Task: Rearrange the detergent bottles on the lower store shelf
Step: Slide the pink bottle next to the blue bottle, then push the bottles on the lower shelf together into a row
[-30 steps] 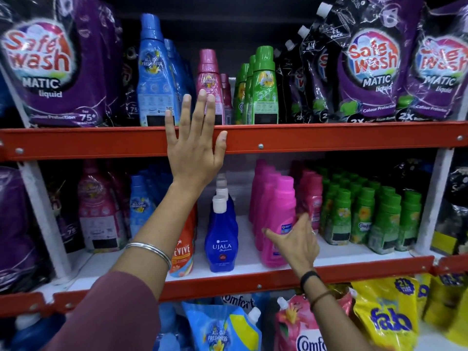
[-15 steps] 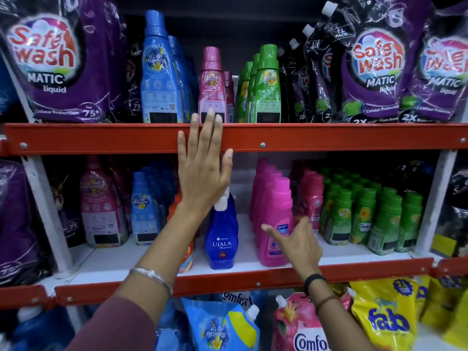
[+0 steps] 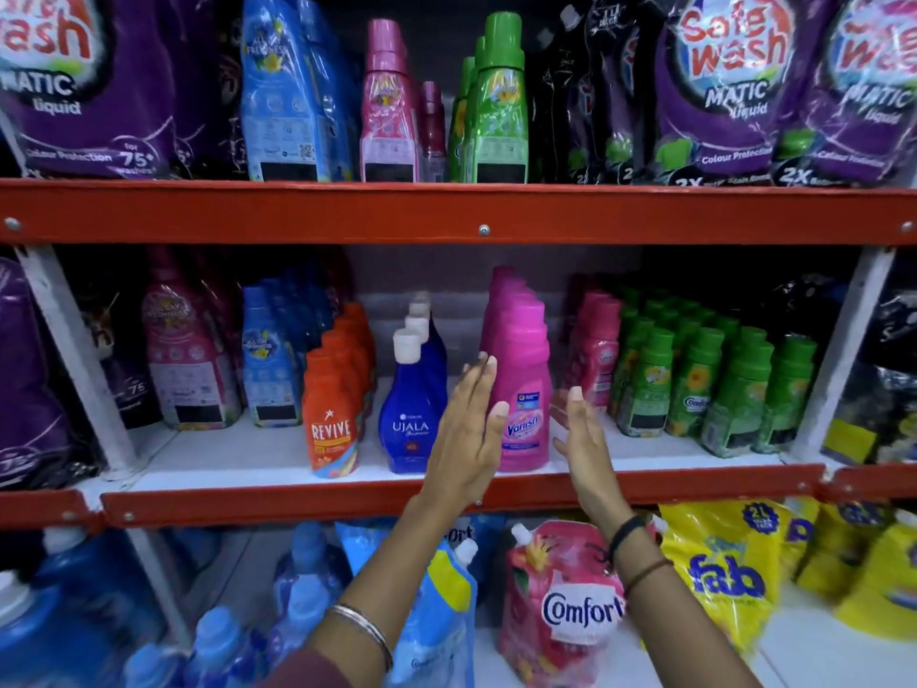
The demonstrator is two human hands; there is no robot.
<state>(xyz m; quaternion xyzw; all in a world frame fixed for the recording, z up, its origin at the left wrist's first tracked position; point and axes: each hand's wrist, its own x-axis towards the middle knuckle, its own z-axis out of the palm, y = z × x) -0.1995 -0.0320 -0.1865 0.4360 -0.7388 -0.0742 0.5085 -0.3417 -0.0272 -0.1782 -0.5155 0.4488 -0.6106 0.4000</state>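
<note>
A pink Vanish bottle [image 3: 525, 389] stands at the front of a row of pink bottles on the middle shelf [image 3: 278, 456]. My left hand [image 3: 469, 429] is flat and open just left of it, fingers up. My right hand [image 3: 580, 432] is open just right of it, palm turned toward the bottle. Neither hand grips it. To the left stand a row of blue Ujala bottles [image 3: 411, 414] and a row of orange Revive bottles [image 3: 331, 414]. Small pink bottles [image 3: 595, 355] and green Comfort bottles [image 3: 694, 384] fill the right part.
A red shelf beam [image 3: 347, 213] runs above the hands, with tall bottles and purple Safe Wash pouches [image 3: 734, 91] on top. Below are Comfort refill pouches [image 3: 560, 608], yellow Fab packs [image 3: 724, 578] and blue jugs [image 3: 74, 618]. A white upright [image 3: 74, 355] stands left.
My left hand dropped from the red upper beam down to the left side of the pink Vanish bottle. My right hand opened and moved to the bottle's right side.
</note>
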